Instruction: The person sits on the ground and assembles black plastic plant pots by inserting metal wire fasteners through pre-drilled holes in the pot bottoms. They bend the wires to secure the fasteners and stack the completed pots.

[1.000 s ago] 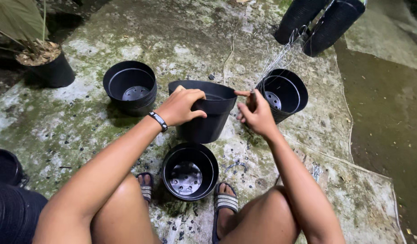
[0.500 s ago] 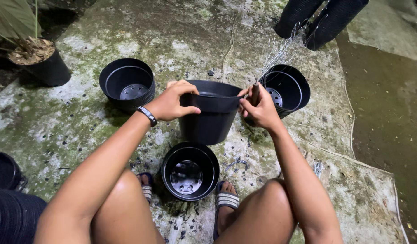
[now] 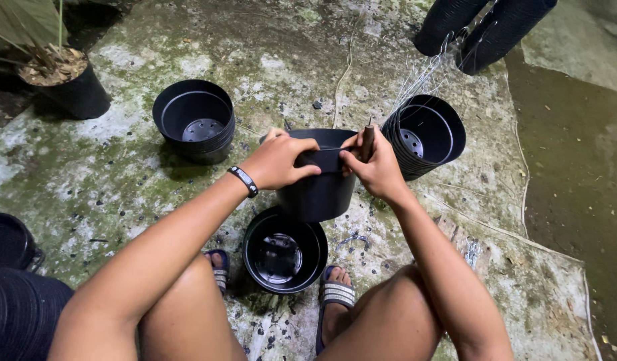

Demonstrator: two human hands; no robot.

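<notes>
Since half a second ago both hands have drawn closer together at the near rim of the black plastic pot (image 3: 318, 190); the right hand has moved in from the pot's right side. Left hand (image 3: 278, 160) curled over the rim, fingers closed on the wall, wristband (image 3: 243, 181) on the wrist. Right hand (image 3: 375, 167) closed around a thin brown-handled tool (image 3: 367, 140), tip at the rim. Pot held tilted above the concrete floor (image 3: 121, 174), over another black pot (image 3: 285, 249) between the sandalled feet. Stacked pots (image 3: 425, 134) just right; wire bundle (image 3: 422, 77) behind them.
</notes>
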